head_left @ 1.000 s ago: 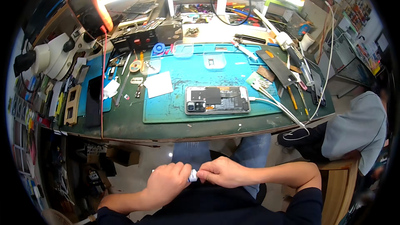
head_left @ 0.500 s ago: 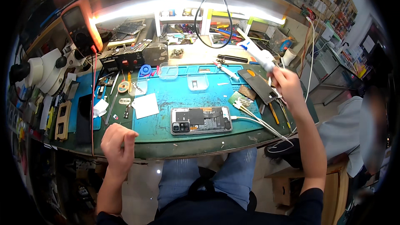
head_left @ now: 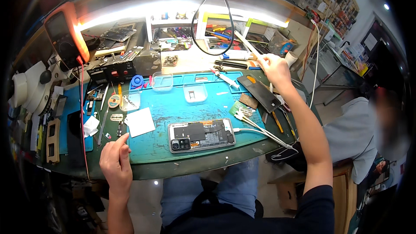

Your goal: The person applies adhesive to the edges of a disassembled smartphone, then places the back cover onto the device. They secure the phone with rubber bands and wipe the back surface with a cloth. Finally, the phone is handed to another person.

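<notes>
My left hand [head_left: 116, 163] hangs at the bench's front left, fingers curled together with nothing visible in them. My right hand [head_left: 274, 70] reaches to the back right, fingers closed by the end of a white tube [head_left: 236, 55]; what exactly they grip is unclear. Below that hand are a dark phone panel [head_left: 262, 97], a white syringe [head_left: 225, 78] and a black-handled tool [head_left: 227, 64]. A phone [head_left: 201, 135] with its back off lies on the blue mat [head_left: 169, 106], a white cable [head_left: 253, 130] at its right end. A white square sheet [head_left: 141, 122] lies left of it.
A microscope [head_left: 30, 84] and orange multimeter [head_left: 63, 30] stand left, beside a black box [head_left: 110, 71]. Clear plastic trays [head_left: 195, 91] sit on the mat. A black cable loop [head_left: 210, 26] hangs above. A person in grey [head_left: 349, 134] sits at the right.
My hands have parted from over my lap. My right hand went up and rightward with the white tube, now lower and horizontal at the back. My left hand moved up to the bench's edge.
</notes>
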`<move>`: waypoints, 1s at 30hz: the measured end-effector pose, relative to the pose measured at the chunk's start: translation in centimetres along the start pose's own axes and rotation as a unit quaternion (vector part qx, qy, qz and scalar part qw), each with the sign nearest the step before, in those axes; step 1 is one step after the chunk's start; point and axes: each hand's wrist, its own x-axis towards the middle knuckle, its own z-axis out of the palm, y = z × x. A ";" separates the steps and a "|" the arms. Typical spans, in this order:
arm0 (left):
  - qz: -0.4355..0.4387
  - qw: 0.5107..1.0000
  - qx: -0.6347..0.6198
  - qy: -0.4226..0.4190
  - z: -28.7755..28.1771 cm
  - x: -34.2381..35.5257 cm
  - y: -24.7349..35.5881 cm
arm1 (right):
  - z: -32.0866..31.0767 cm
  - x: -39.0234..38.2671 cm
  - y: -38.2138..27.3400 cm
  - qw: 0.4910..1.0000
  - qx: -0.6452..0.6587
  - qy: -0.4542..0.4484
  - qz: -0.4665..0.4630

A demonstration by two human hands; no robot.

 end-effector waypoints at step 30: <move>-0.169 0.790 -0.530 -0.258 3.7 -7.5 10.3 | -6.7 -27.0 -9.7 0.585 0.605 -0.529 -0.108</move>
